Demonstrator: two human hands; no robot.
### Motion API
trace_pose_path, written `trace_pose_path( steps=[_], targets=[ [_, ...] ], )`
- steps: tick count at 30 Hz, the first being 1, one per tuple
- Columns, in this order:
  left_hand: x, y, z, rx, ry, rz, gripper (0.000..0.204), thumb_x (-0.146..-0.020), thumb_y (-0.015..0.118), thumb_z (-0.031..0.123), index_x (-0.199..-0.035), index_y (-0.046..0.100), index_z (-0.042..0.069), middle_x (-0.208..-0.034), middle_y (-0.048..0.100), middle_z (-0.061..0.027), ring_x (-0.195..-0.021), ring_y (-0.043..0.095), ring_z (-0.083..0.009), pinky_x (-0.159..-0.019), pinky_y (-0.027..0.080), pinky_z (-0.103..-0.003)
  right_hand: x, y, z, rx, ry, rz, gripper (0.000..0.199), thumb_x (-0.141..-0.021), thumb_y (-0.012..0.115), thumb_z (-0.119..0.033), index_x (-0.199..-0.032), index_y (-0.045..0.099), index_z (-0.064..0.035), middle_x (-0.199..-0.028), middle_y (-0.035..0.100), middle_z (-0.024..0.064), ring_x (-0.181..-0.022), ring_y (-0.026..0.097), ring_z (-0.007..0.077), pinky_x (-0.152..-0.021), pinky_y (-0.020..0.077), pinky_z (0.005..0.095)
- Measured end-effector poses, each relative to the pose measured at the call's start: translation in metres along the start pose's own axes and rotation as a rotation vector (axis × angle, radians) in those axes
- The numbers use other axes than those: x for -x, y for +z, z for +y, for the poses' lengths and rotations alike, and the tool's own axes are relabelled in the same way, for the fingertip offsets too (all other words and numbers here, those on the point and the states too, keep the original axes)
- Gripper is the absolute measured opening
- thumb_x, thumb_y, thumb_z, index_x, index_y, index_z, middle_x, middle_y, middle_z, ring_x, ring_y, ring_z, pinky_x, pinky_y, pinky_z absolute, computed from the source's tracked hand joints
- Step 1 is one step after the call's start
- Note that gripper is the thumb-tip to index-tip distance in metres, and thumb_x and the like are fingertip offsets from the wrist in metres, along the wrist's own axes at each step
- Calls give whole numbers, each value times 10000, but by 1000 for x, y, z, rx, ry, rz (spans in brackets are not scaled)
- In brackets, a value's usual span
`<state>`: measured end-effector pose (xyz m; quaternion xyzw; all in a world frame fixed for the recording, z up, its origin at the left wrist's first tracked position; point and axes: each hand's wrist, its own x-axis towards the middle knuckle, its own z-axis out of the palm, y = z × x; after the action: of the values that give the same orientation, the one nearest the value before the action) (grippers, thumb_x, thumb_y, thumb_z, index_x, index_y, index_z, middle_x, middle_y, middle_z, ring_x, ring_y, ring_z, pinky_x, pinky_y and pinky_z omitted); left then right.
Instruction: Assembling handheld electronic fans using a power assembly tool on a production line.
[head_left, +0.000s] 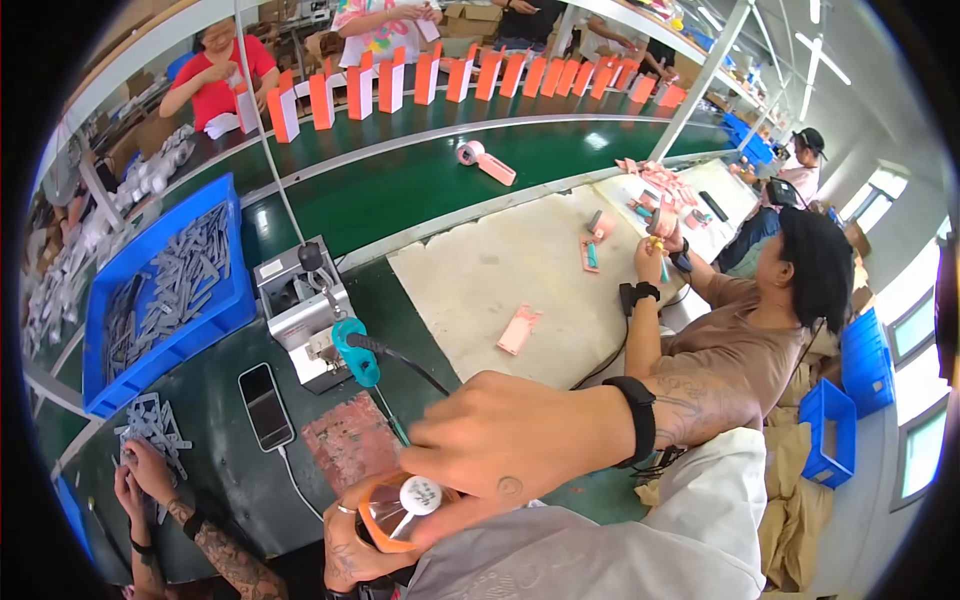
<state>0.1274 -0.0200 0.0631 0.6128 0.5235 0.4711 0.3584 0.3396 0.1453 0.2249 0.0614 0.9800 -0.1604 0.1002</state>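
**Orange housing held under the soldering iron tip**

An orange housing (385,515) with a small white round part (420,495) seated in its clear opening is shown low in the head view, close to the person's body. It is cupped from below and from the left by the left hand (350,545), whose fingers are closed around its rim. The right hand (505,440) is laid over it from the right, with the thumb and fingertips drawn together at the white part; whether a separate item is pinched there cannot be told. The housing thus lies directly beneath the right fingers, the two hands being about equally near. Its opening is turned upward toward the camera; its long axis cannot be judged, as most of it is covered.

A teal-handled soldering iron (360,360) is set just above, its long axis slanting from upper left to lower right, the tip pointed down toward the housing. Behind it stand a grey soldering station (295,310), a phone (266,405) and a blue bin (160,290) on the green bench (400,180).
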Motion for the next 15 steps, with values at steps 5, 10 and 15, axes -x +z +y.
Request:
trace_pose_path(
  steps=[5, 10, 15],
  targets=[
    [-8, 1, 15, -11, 7, 5, 787, -578, 1009, 211, -1241, 627, 28, -1066, 771, -150, -972, 770, -262, -855, 602, -367, 1, 17, 10, -183, -277, 395, 360, -936, 720, -375, -1046, 600, -54, -928, 605, 102, -730, 640, 272, -566, 497, 402],
    [-6, 3, 6, -18, 32, 51, 778, -571, 1007, 190, -1229, 625, 25, -1034, 772, -149, -922, 771, -253, -842, 602, -366, 2, 15, 9, -177, -155, 371, 357, -924, 729, -338, -1031, 553, -47, -930, 572, 123, -737, 624, 292, -590, 497, 413],
    [-1, 6, 4, -33, 5, 36, 808, -575, 994, 216, -1253, 604, 13, -1057, 759, -148, -964, 754, -243, -862, 595, -368, 4, 32, 15, -208, -181, 416, 394, -909, 734, -379, -908, 530, -42, -826, 547, 122, -709, 605, 308, -583, 472, 430]
  ],
)
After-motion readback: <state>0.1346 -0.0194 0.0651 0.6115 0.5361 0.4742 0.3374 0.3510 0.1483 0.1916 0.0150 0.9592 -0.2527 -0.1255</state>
